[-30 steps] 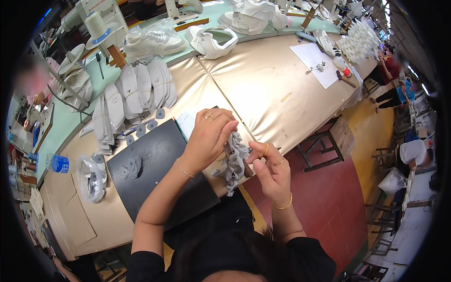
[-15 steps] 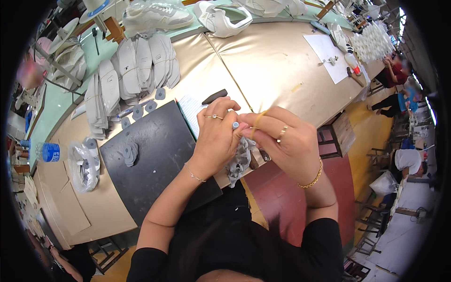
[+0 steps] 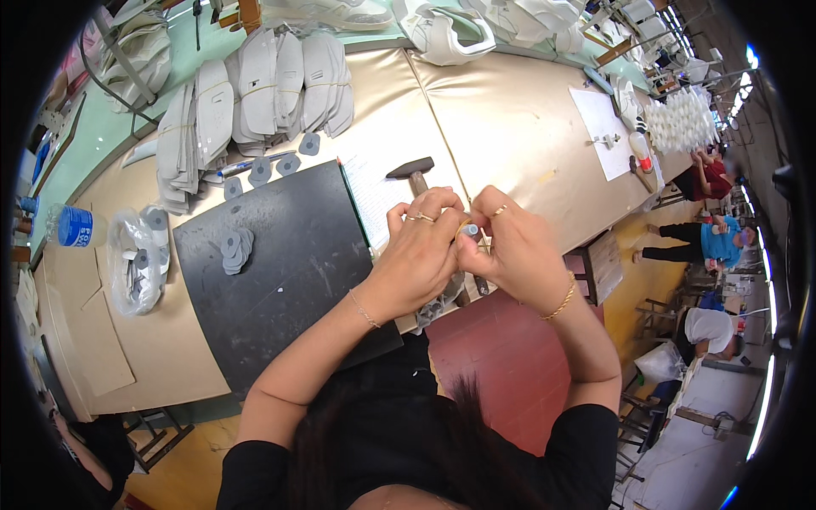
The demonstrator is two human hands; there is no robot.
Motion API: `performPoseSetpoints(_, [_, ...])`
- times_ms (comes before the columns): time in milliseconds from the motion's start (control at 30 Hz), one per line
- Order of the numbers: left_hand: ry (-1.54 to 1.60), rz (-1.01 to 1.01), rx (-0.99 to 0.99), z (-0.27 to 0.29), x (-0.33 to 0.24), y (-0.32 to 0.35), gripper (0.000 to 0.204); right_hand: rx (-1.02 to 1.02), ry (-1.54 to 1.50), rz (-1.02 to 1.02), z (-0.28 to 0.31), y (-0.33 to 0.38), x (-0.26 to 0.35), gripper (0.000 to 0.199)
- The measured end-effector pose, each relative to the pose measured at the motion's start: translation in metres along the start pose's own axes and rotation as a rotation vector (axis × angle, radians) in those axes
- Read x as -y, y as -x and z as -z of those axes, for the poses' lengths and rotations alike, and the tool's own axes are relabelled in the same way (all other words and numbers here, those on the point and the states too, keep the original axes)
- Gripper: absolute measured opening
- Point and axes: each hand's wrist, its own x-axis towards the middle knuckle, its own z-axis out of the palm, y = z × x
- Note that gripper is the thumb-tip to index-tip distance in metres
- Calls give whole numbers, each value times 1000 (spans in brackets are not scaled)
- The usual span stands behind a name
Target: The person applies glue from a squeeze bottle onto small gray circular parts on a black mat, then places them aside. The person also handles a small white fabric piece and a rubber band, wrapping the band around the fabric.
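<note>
My left hand and my right hand meet above the table's front edge, fingers bent. Between them shows the round pale blue end of a slim stick-like thing; its kind is hidden. My left fingers are closed around it. A bit of yellow rubber band shows at that end, and my right thumb and fingers are pinched close beside it. Behind my hands lies a hammer with a dark head. Under them, partly covered, is crumpled clear plastic.
A black mat bears a pile of small grey pieces. Banded stacks of grey shoe parts stand beyond it. At left are a bag of pieces and a bottle. White shoes line the back; people are at right.
My right hand has drawn in against my left, and the yellow rubber band, stretched between my hands before, now sits close to the pale blue end. More of the hammer shows.
</note>
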Motion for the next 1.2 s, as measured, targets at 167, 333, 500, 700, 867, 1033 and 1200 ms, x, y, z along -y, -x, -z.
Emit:
performPoseSetpoints(167, [0, 1, -11, 8, 2, 2, 21, -285, 169, -18, -31, 59, -19, 16])
performPoseSetpoints(333, [1, 19, 62, 11, 3, 0, 20, -294, -74, -98, -75, 114, 24, 11])
performPoseSetpoints(500, [48, -24, 20, 3, 6, -4, 20, -264, -254, 206, -57, 116, 7, 11])
performPoseSetpoints(700, [292, -71, 44, 3, 13, 1, 19, -661, -2081, -26, -90, 86, -8, 23])
performPoseSetpoints(867, [187, -100, 39, 13, 4, 12, 19, -434, -2736, -111, -74, 60, -19, 44])
performPoseSetpoints(1033, [178, -88, 82, 23, -3, 15, 22, -204, -1758, -245, -51, 42, -5, 45])
performPoseSetpoints(1200, [210, 13, 141, 8, -1, 10, 26, -198, -798, -158, -24, 30, 14, 21])
